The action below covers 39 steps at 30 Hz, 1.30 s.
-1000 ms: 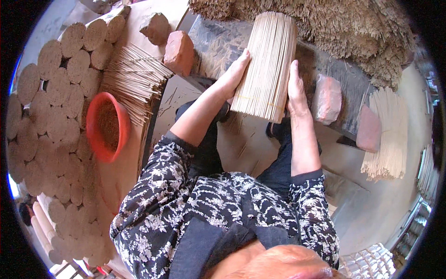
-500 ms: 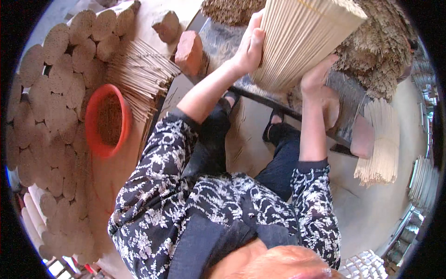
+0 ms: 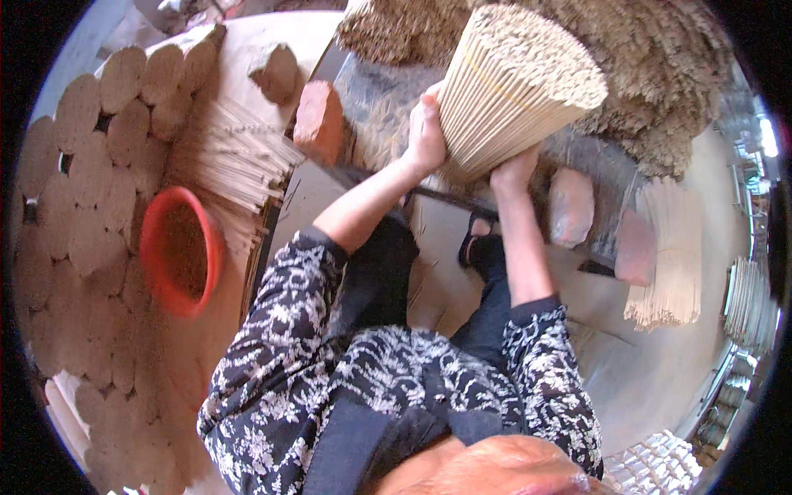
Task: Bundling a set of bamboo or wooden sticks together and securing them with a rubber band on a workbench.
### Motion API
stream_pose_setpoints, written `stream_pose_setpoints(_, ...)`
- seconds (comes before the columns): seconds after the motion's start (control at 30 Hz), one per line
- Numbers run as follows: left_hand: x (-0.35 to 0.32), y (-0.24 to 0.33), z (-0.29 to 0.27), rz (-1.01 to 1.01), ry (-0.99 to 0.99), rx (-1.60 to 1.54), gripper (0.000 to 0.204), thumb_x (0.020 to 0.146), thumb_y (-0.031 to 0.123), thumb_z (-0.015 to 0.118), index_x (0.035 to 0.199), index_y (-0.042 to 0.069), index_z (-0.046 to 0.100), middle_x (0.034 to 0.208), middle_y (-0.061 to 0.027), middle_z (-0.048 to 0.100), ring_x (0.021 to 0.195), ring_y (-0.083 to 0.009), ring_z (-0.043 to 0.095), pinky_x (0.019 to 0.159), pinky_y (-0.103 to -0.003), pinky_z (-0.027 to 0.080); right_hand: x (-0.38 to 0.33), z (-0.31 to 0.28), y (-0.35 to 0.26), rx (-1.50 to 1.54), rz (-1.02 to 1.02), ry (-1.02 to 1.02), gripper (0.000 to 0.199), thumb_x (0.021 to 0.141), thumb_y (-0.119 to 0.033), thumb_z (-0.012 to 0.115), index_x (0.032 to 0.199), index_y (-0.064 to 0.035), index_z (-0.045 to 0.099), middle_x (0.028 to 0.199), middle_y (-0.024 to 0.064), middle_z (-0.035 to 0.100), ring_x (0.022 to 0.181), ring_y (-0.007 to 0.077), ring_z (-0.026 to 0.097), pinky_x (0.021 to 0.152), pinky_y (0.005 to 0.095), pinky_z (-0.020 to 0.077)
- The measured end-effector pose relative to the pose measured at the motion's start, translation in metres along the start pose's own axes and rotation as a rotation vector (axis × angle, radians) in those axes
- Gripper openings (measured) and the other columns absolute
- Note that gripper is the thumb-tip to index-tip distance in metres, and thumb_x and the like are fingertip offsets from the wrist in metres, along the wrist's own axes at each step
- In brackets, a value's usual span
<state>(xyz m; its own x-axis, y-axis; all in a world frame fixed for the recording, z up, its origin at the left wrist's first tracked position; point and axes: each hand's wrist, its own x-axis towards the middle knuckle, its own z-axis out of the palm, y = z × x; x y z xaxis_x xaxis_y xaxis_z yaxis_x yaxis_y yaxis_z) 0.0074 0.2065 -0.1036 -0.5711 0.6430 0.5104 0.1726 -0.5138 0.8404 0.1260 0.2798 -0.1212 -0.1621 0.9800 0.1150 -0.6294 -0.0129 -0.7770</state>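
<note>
A thick bundle of thin pale sticks [image 3: 503, 99] is held up between my two hands over the low work table [image 3: 371, 87]. Its far end fans out, showing the blunt stick tips, and a thin yellowish band crosses it. My left hand [image 3: 427, 136] presses on the bundle's left side with the thumb up. Around the lower right side curls my right hand [image 3: 516, 169], its fingers partly hidden beneath the sticks. Beyond the bundle lies a large heap of brown, rough-coated sticks [image 3: 652, 91].
Left of me stand a red plastic bowl [image 3: 216, 256] of brown powder, loose pale sticks [image 3: 235, 153] and a stacked wall of round brown bundle ends [image 3: 95, 214]. Bricks [image 3: 318, 122] rest on the table edge. Another pale stick bundle [image 3: 672, 264] lies at the right.
Both hands have brought the bundle nearer and slightly left, and its fanned tips now face more toward view. My right hand has shifted left along with it.
</note>
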Motion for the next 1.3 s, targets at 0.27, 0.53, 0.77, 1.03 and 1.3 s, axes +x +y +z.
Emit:
stream_pose_setpoints(0.27,-0.023,0.012,-0.002,-0.062,-0.040,-0.020,0.084,0.093,0.067,0.020,0.127,-0.005,0.047,0.122,-0.0148,0.056,0.115,-0.0223,0.049,0.101,-0.035,0.033,-0.010,-0.029,0.000,-0.085,0.087,-0.032,0.059,0.098,-0.050,0.036,0.141,-0.0090,0.030,0.134,0.0069,0.044,0.123,0.0207,0.042,0.102,0.0369,0.0352)
stream_pose_setpoints(0.53,-0.018,0.009,-0.001,-0.063,-0.089,-0.064,0.083,0.092,0.067,0.026,0.129,-0.005,0.046,0.126,-0.0143,0.053,0.118,-0.0234,0.046,0.104,-0.037,0.030,-0.026,-0.003,-0.017,0.042,0.146,-0.068,0.063,0.098,-0.053,0.032,0.143,-0.0086,0.029,0.138,0.0064,0.042,0.125,0.0205,0.040,0.106,0.0362,0.0319)
stream_pose_setpoints(0.77,-0.015,0.071,0.010,-0.325,0.296,0.009,0.080,0.093,0.067,0.019,0.136,0.001,0.035,0.132,-0.0145,0.046,0.120,-0.0255,0.042,0.105,-0.041,0.030,-0.026,0.037,-0.061,-0.329,-0.093,-0.329,0.076,0.097,-0.059,0.010,0.127,-0.0013,0.049,0.123,0.0101,0.056,0.113,0.0177,0.049,0.104,0.0372,0.0326)
stream_pose_setpoints(1.03,-0.122,0.082,0.155,-0.249,-0.099,-0.381,0.051,0.097,0.042,0.039,0.134,0.008,0.036,0.134,-0.0124,0.044,0.118,-0.0292,0.048,0.097,-0.048,0.043,-0.113,-0.090,-0.244,-0.936,-0.497,0.035,0.033,0.100,-0.025,0.027,0.099,0.0039,0.044,0.084,0.0292,0.056,0.088,0.0435,0.058,0.075,0.0483,0.0464)
stream_pose_setpoints(1.3,-0.347,0.184,0.361,-0.831,-0.469,-0.806,0.064,0.099,0.054,0.024,0.138,0.004,0.032,0.139,-0.0096,0.039,0.126,-0.0212,0.039,0.107,-0.036,0.028,-0.288,-0.286,-0.407,-0.856,-0.339,0.705,0.087,0.092,-0.069,0.017,0.109,0.0033,0.063,0.108,0.0197,0.063,0.106,0.0267,0.057,0.093,0.0403,0.0417)
